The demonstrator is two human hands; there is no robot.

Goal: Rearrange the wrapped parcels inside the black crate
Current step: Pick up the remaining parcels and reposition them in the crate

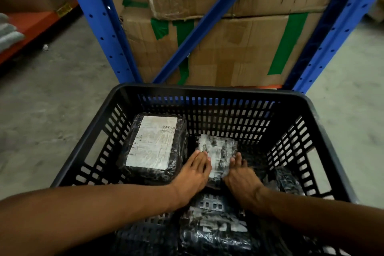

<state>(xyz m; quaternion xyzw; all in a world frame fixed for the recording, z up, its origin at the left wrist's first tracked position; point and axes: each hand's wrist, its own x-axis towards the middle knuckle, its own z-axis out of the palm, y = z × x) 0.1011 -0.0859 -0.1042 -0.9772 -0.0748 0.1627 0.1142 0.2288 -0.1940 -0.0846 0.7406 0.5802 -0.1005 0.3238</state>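
Blue rack uprights (99, 27) and diagonal brace (207, 21) before stacked cardboard boxes (239, 48) patched with green tape (287, 43); grey concrete floor (52, 93); orange shelf (31, 25) at left.

Black slatted crate (207, 91) on the floor, open top. Big black-wrapped parcel (153, 147) lies flat at far left, white label up. Smaller wrapped parcel (218, 154) mid-crate, tilted. More wrapped parcels (212, 228) at my near side.

Grey concrete floor (52, 93) across left and right of frame. Standing on it: black slotted plastic crate (209, 92) lower centre, blue steel rack uprights (97, 21) at top.
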